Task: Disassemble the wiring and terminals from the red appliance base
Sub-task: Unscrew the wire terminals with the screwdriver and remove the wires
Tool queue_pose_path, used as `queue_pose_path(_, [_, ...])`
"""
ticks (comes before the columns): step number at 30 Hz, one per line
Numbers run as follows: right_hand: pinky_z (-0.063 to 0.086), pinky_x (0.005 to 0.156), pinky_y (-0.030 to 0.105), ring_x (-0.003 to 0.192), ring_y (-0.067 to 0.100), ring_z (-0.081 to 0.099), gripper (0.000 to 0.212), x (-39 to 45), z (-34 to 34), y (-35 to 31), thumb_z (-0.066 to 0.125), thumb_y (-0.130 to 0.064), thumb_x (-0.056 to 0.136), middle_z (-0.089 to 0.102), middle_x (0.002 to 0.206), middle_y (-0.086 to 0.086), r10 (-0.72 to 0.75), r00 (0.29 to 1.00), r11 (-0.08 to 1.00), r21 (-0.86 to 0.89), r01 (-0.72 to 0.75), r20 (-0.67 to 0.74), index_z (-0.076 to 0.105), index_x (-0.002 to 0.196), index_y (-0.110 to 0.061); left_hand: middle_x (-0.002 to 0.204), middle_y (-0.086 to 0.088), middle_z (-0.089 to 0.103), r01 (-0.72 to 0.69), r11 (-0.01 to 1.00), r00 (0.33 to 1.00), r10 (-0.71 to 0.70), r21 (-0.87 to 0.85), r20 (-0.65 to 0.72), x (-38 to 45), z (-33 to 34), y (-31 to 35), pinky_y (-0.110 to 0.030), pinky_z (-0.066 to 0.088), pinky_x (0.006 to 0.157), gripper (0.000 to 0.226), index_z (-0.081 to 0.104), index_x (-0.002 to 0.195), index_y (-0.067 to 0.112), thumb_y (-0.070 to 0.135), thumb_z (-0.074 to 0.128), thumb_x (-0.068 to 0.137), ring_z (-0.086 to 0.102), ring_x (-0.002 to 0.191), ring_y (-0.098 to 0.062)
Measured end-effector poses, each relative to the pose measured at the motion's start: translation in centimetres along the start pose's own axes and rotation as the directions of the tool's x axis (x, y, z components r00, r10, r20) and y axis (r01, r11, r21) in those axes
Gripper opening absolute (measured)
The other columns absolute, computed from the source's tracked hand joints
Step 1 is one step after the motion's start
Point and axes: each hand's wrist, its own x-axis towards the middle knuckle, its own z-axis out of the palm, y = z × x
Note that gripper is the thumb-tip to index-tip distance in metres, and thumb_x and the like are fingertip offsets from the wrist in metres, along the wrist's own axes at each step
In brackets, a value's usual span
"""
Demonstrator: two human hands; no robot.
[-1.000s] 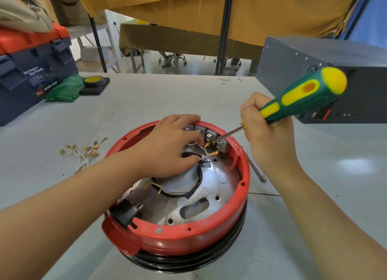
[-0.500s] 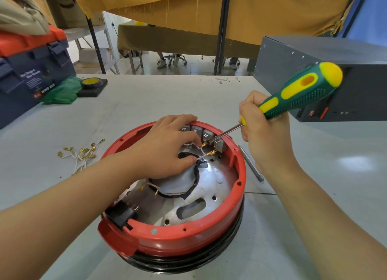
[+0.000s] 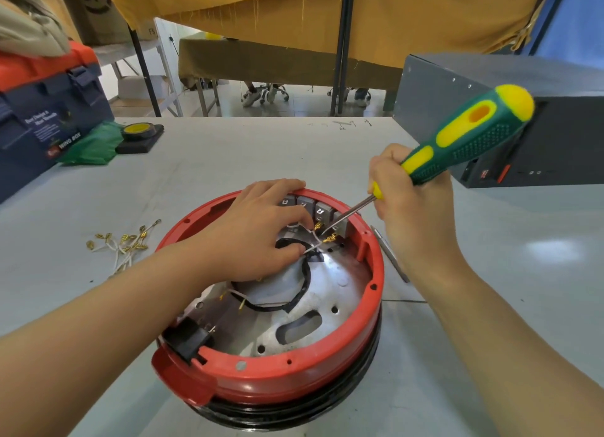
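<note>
Your left hand (image 3: 258,230) reaches into the red appliance base (image 3: 271,381) at table centre, fingertips pinching a white wire (image 3: 312,245); its palm hides the wiring beneath. Your right hand (image 3: 408,214) grips the green-yellow screwdriver (image 3: 464,136), whose tip sits among the brass terminals (image 3: 327,237) by the far-rim grey switch blocks (image 3: 322,212). Left on the table, loose removed wires (image 3: 125,244). Far right, a grey box (image 3: 510,77), cut off.
</note>
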Motion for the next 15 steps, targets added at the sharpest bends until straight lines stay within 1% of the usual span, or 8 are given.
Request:
queue_pose_path(1, [0.025, 0.042, 0.016, 0.046, 0.01, 0.026, 0.03, 0.22, -0.25, -0.01, 0.049, -0.014, 0.075, 0.025, 0.052, 0.009, -0.007, 1.0, 1.0, 0.006, 0.007, -0.022, 0.03, 0.058, 0.003, 0.153, 0.008, 0.019, -0.001, 1.0, 1.0, 0.001, 0.0, 0.001, 0.02, -0.03, 0.03, -0.029, 0.011, 0.111, 0.032, 0.057, 0.117, 0.036, 0.038, 0.057, 0.085, 0.015, 0.138, -0.013])
queue_pose_path(3, [0.026, 0.044, 0.017, 0.047, 0.012, 0.027, 0.031, 0.58, -0.56, 0.05, 0.049, -0.015, 0.074, 0.026, 0.051, 0.008, -0.02, 0.999, 1.0, 0.005, 0.021, -0.045, 0.031, 0.058, 0.005, 0.153, 0.008, 0.019, 0.0, 1.0, 1.0, 0.0, 0.003, 0.001, 0.05, -0.05, 0.1, -0.028, 0.011, 0.111, 0.032, 0.057, 0.117, 0.036, 0.037, 0.057, 0.086, 0.015, 0.138, -0.013])
queue_pose_path(5, [0.027, 0.044, 0.016, 0.046, 0.011, 0.028, 0.031, 0.48, -0.55, 0.15, 0.049, -0.014, 0.077, 0.027, 0.05, 0.008, -0.055, 0.998, 0.998, -0.038, 0.054, -0.027, 0.033, 0.058, 0.005, 0.153, 0.008, 0.02, 0.001, 1.0, 1.0, -0.001, 0.002, -0.002, 0.05, -0.02, 0.11, -0.027, 0.011, 0.111, 0.032, 0.057, 0.117, 0.036, 0.037, 0.058, 0.086, 0.015, 0.138, -0.013])
queue_pose_path(6, [0.028, 0.045, 0.014, 0.045, 0.008, 0.03, 0.03, 0.31, -0.51, 0.2, 0.049, -0.013, 0.078, 0.028, 0.05, 0.006, -0.085, 0.996, 0.994, -0.072, 0.084, -0.012, 0.034, 0.058, 0.002, 0.153, 0.008, 0.02, 0.001, 1.0, 1.0, -0.001, 0.002, -0.003, 0.03, -0.02, 0.11, -0.026, 0.011, 0.11, 0.032, 0.057, 0.118, 0.036, 0.037, 0.058, 0.086, 0.016, 0.138, -0.013])
queue_pose_path(8, [0.029, 0.047, 0.01, 0.044, 0.004, 0.035, 0.029, 0.02, -0.46, 0.31, 0.049, -0.011, 0.081, 0.034, 0.047, -0.004, -0.149, 0.989, 0.981, -0.122, 0.151, 0.021, 0.037, 0.055, -0.009, 0.153, 0.008, 0.02, 0.0, 1.0, 1.0, 0.0, 0.003, -0.002, 0.02, -0.01, 0.1, -0.027, 0.011, 0.111, 0.032, 0.057, 0.118, 0.036, 0.037, 0.058, 0.086, 0.016, 0.138, -0.013])
queue_pose_path(11, [0.03, 0.052, 0.007, 0.049, 0.002, 0.04, 0.033, -0.23, -0.23, 0.4, 0.05, -0.009, 0.084, 0.036, 0.048, -0.011, -0.22, 0.973, 0.958, -0.172, 0.229, 0.073, 0.036, 0.057, -0.022, 0.153, 0.008, 0.019, 0.002, 1.0, 1.0, -0.002, 0.005, 0.002, 0.02, -0.01, 0.15, -0.028, 0.011, 0.112, 0.032, 0.057, 0.118, 0.036, 0.038, 0.057, 0.086, 0.015, 0.138, -0.013])
queue_pose_path(13, [0.029, 0.053, 0.007, 0.05, 0.002, 0.04, 0.033, -0.35, -0.12, 0.46, 0.05, -0.009, 0.085, 0.036, 0.049, -0.012, -0.233, 0.968, 0.95, -0.19, 0.248, 0.099, 0.035, 0.058, -0.023, 0.153, 0.007, 0.019, 0.001, 1.0, 1.0, -0.001, 0.009, 0.002, 0.02, -0.02, 0.17, -0.03, 0.011, 0.112, 0.032, 0.057, 0.118, 0.036, 0.039, 0.057, 0.086, 0.015, 0.139, -0.014])
queue_pose_path(15, [0.03, 0.052, 0.008, 0.049, 0.002, 0.04, 0.03, -0.28, -0.23, 0.49, 0.049, -0.01, 0.084, 0.036, 0.049, -0.011, -0.209, 0.972, 0.957, -0.182, 0.225, 0.105, 0.037, 0.057, -0.017, 0.154, 0.007, 0.02, -0.001, 1.0, 1.0, 0.001, 0.011, 0.0, 0.02, -0.03, 0.18, -0.03, 0.011, 0.112, 0.033, 0.057, 0.118, 0.036, 0.039, 0.058, 0.086, 0.015, 0.139, -0.014])
